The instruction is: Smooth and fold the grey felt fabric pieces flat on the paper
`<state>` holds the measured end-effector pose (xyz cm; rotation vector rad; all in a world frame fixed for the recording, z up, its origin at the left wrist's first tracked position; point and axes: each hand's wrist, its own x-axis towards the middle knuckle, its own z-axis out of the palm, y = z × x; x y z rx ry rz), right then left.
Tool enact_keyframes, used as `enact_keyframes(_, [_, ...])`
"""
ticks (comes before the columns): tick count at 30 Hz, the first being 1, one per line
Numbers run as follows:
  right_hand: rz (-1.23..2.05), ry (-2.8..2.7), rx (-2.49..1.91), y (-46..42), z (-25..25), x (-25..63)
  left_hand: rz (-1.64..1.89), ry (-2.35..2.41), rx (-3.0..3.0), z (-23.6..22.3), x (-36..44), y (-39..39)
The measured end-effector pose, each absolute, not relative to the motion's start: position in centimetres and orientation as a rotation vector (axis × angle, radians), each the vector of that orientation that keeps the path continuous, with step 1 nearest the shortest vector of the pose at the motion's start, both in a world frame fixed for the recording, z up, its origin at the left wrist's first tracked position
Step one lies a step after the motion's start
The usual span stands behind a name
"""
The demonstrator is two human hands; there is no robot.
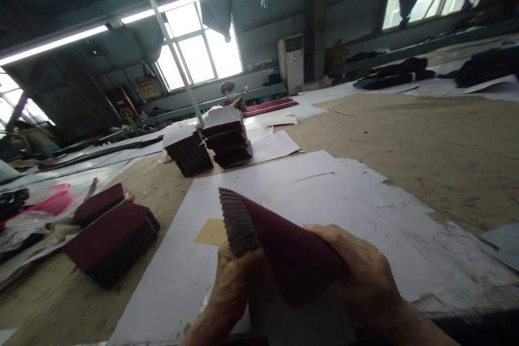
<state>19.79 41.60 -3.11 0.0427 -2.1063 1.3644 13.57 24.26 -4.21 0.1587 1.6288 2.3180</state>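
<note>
One maroon stack (298, 251): bent, held above the white paper (162, 281), layers fanned along its upper-left edge. The person's left hand (239, 273): pinching the fanned end. Right hand (360, 265): clasping the opposite side. One yellow card (210, 231): on the paper, just beyond the left hand. Maroon piles (111, 238): left of the paper's edge. Open room: bare paper rightward; past its ragged right edge, bare brown surface (430, 140).
</note>
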Motion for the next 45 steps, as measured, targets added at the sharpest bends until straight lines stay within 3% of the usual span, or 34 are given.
enact_keyframes(2, [1.470,-2.175,-0.147,42.0,-3.2,18.9,2.213,1.553,0.109,-3.9,12.7,24.8])
enact_keyframes(6, [2.115,-2.091,-0.516,43.7,-2.6,15.3,2.005,1.851,0.097,-3.6,9.2,26.5])
enact_keyframes(8, [2.133,-2.068,-0.557,44.7,-2.5,13.4,1.930,1.987,0.135,-3.6,7.1,27.6])
enact_keyframes(15, [0.893,-2.553,-0.552,46.3,-6.1,11.4,1.619,2.611,0.238,-5.8,4.4,29.5])
enact_keyframes(19, [0.488,-2.632,-0.301,47.0,-6.8,11.9,1.131,3.060,0.633,-6.8,4.6,28.6])
enact_keyframes(24, [0.289,-2.624,0.152,46.9,-7.4,13.1,0.827,2.736,1.418,-7.8,5.5,28.0])
enact_keyframes(29, [0.511,-2.952,0.183,46.6,-8.3,14.1,0.816,2.578,1.409,-8.4,5.8,28.0])
enact_keyframes(36, [1.017,-2.612,-0.389,49.8,-6.5,11.4,1.296,2.617,0.534,-7.8,1.9,27.6])
enact_keyframes(45, [1.372,-2.446,-0.483,50.0,-7.2,8.3,1.650,2.390,0.449,-8.0,1.0,29.8])
